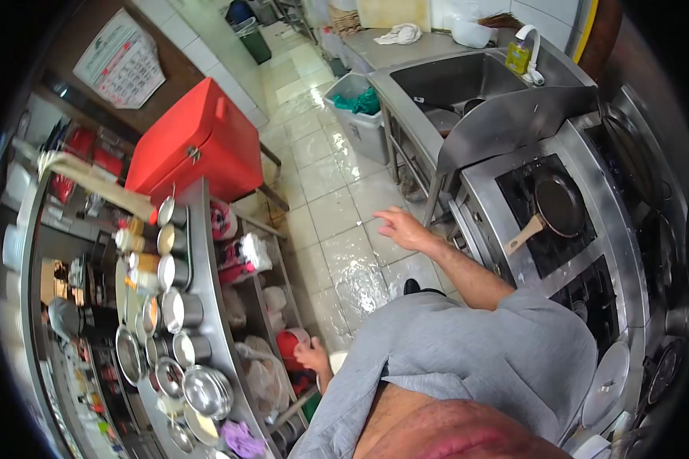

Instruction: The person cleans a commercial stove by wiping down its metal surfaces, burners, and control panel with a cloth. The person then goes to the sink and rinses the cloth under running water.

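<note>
My right hand [400, 228] is stretched out over the wet tiled floor, fingers apart and nothing in them. It is left of the stove front and below the sink. My left hand [312, 356] is low beside the shelves under the steel counter. Its fingers are loosely bent and appear to hold nothing. Just behind it is a red plastic container [288, 346]; whether the hand touches it I cannot tell. A plastic bag [262, 375] lies on the shelf nearby.
On the right are a stove [482, 195] bearing a frying pan [560, 205], and a steel sink [455, 80]. A grey bin [360, 130] stands beside the sink. Left are a red cooler [195, 145] and a counter [214, 336] crowded with pots and bowls. The floor [337, 229] shines wet.
</note>
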Demonstrator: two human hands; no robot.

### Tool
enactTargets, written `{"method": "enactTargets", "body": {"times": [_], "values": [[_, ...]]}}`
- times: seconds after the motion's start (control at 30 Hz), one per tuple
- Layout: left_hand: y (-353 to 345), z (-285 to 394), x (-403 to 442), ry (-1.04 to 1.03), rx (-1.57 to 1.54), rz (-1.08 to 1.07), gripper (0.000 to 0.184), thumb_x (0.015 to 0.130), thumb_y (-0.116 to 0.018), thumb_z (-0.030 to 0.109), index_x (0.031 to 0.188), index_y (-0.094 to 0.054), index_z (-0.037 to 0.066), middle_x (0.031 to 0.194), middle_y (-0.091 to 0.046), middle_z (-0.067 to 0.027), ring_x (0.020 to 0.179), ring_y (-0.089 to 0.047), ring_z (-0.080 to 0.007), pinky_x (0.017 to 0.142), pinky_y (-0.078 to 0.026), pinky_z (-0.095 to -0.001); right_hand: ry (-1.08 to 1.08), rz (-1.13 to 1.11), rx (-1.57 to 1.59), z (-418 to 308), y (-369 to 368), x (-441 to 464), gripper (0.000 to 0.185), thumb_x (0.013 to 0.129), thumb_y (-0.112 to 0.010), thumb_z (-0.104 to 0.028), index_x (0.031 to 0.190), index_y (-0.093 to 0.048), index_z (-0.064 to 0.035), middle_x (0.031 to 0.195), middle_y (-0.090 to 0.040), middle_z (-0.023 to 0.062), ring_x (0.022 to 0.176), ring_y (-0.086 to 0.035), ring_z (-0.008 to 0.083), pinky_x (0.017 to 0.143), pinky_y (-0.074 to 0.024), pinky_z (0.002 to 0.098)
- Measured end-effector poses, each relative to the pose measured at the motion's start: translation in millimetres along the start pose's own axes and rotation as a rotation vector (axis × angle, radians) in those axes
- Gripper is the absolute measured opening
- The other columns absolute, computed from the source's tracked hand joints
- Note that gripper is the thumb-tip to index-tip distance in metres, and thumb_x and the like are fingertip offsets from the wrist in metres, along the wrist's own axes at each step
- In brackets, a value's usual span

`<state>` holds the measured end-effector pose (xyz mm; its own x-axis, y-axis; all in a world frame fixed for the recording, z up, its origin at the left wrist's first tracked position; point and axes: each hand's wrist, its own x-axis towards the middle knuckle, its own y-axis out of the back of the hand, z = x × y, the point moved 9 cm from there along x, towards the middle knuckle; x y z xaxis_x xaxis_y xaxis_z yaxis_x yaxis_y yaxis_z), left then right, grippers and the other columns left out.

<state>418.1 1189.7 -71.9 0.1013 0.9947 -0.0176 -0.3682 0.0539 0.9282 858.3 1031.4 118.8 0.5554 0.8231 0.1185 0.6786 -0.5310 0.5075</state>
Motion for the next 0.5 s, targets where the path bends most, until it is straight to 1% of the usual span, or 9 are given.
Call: {"method": "enactTargets", "body": {"times": [0.03, 0.07, 0.13, 0.23, 0.27, 0.37, 0.4, 0.43, 0.5], "values": [[-33.2, 12.4, 9.5, -0.062, -0.01, -0.126, 0.045, 0.077, -0.063, 0.034, 0.113, -0.056, 0.007, 0.12, -0.044, -0.02, 0.109, -0.043, -0.0363, 0.089, -0.037, -0.0476, 0.03, 0.003, 0.007, -3.2, 4.3, 25.5, 0.037, 0.08, -0.061, -0.016, 0.115, -0.055, -0.0062, 0.088, -0.052, 0.0135, 0.081, -0.053, 0.0274, 0.075, -0.0441, 0.0357], [-44.3, 25.9, 17.7, -0.073, 0.005, -0.14, 0.045, 0.077, -0.063, 0.034, 0.113, -0.056, 0.007, 0.12, -0.044, -0.02, 0.109, -0.043, -0.0363, 0.089, -0.037, -0.0476, 0.055, 0.003, 0.015, -4.8, 7.4, 47.8, 0.036, 0.081, -0.061, -0.017, 0.114, -0.055, -0.0063, 0.088, -0.052, 0.0133, 0.081, -0.053, 0.0268, 0.074, -0.0441, 0.0356], [-85.3, 64.4, 34.2, -0.18, -0.017, -0.428, 0.043, 0.079, -0.063, 0.035, 0.11, -0.058, 0.006, 0.118, -0.046, -0.0225, 0.111, -0.044, -0.0365, 0.091, -0.038, -0.0458, 0.058, 0.03, 0.068, -8.9, 14.9, 84.6, 0.034, 0.081, -0.061, -0.018, 0.112, -0.056, -0.0061, 0.088, -0.052, 0.0129, 0.08, -0.053, 0.026, 0.074, -0.044, 0.0355], [-108.1, 96.8, 89.3, -0.184, -0.024, -0.467, 0.043, 0.079, -0.063, 0.036, 0.109, -0.058, 0.005, 0.117, -0.048, -0.0226, 0.111, -0.045, -0.0366, 0.094, -0.036, -0.0443, 0.045, 0.085, 0.128, 3.0, 29.4, 129.6, 0.031, 0.082, -0.061, -0.02, 0.109, -0.058, -0.0061, 0.087, -0.052, 0.0119, 0.08, -0.053, 0.0243, 0.073, -0.0439, 0.035], [-111.7, 109.7, 110.2, -0.252, -0.09, -0.391, 0.041, 0.079, -0.063, 0.036, 0.106, -0.06, 0.004, 0.115, -0.05, -0.0234, 0.107, -0.047, -0.0374, 0.094, -0.037, -0.0442, 0.032, 0.088, 0.136, 13.6, 31.2, 137.9, 0.029, 0.083, -0.061, -0.022, 0.108, -0.059, -0.0063, 0.087, -0.053, 0.0113, 0.08, -0.053, 0.0233, 0.073, -0.044, 0.0346], [-136.5, 158.9, 194.4, -0.354, -0.004, -0.48, 0.039, 0.08, -0.063, 0.033, 0.104, -0.06, 0.003, 0.109, -0.054, -0.0218, 0.107, -0.047, -0.0358, 0.092, -0.037, -0.0434, -0.104, 0.166, 0.133, 65.7, 43.9, 167.7, 0.029, 0.083, -0.061, -0.024, 0.106, -0.06, -0.0068, 0.088, -0.053, 0.0109, 0.08, -0.054, 0.0222, 0.072, -0.0441, 0.0339], [-128.7, 192.2, 220.7, -0.417, 0.012, -0.36, 0.033, 0.08, -0.063, 0.029, 0.097, -0.062, 0.001, 0.097, -0.058, -0.0196, 0.098, -0.051, -0.0333, 0.087, -0.041, -0.0411, -0.164, 0.224, 0.156, 78.2, 55.7, 173.4, 0.028, 0.083, -0.062, -0.024, 0.104, -0.061, -0.0069, 0.088, -0.054, 0.0099, 0.079, -0.054, 0.0195, 0.07, -0.0443, 0.0324], [-143.9, 222.0, 249.7, -0.466, 0.025, -0.383, 0.033, 0.08, -0.063, 0.029, 0.097, -0.062, 0.001, 0.097, -0.058, -0.0196, 0.098, -0.051, -0.0333, 0.087, -0.041, -0.0411, -0.193, 0.272, 0.156, 90.2, 67.9, 179.5, 0.028, 0.083, -0.062, -0.024, 0.104, -0.061, -0.0069, 0.088, -0.054, 0.0099, 0.079, -0.054, 0.0195, 0.07, -0.0443, 0.0324], [-167.1, 284.7, 329.9, -0.426, -0.164, -0.538, 0.028, 0.08, -0.063, 0.024, 0.09, -0.062, -0.001, 0.087, -0.06, -0.0184, 0.084, -0.055, -0.0316, 0.08, -0.044, -0.0395, -0.35, 0.411, 0.313, 123.1, 92.7, 187.0, 0.025, 0.084, -0.061, -0.024, 0.1, -0.062, -0.0059, 0.083, -0.058, 0.0074, 0.074, -0.053, 0.0165, 0.068, -0.0445, 0.0317]]}}
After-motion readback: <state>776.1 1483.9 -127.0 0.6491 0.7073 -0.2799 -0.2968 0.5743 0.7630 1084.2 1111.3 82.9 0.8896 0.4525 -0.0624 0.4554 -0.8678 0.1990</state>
